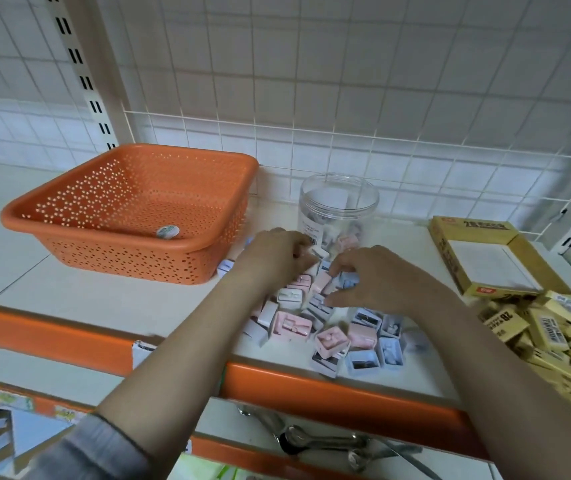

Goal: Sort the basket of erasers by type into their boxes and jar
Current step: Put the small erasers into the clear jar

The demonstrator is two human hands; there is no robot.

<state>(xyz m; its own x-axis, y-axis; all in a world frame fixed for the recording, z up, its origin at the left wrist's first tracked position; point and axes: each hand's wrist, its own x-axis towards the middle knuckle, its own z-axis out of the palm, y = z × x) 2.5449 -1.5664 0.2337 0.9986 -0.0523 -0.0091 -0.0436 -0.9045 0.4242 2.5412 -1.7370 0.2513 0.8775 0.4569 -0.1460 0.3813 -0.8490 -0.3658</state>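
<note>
An orange perforated basket (131, 216) stands at the left of the shelf with one round eraser (168, 231) inside. A clear open jar (339, 209) behind my hands holds a few small boxed erasers. A heap of pink, blue and white boxed erasers (332, 337) lies in front of it. My left hand (273, 252) grips a white boxed eraser (319, 252) near the jar's base. My right hand (377, 282) pinches a pink eraser (322, 282) from the heap. A yellow open box (484, 258) stands at the right, with loose yellow 2B erasers (554, 337) piled in front.
The white shelf (104, 303) has an orange front edge (311, 386). A wire grid wall (346, 98) backs it. The lower shelf holds metal spoons (311, 438). Bare shelf surface lies in front of the basket.
</note>
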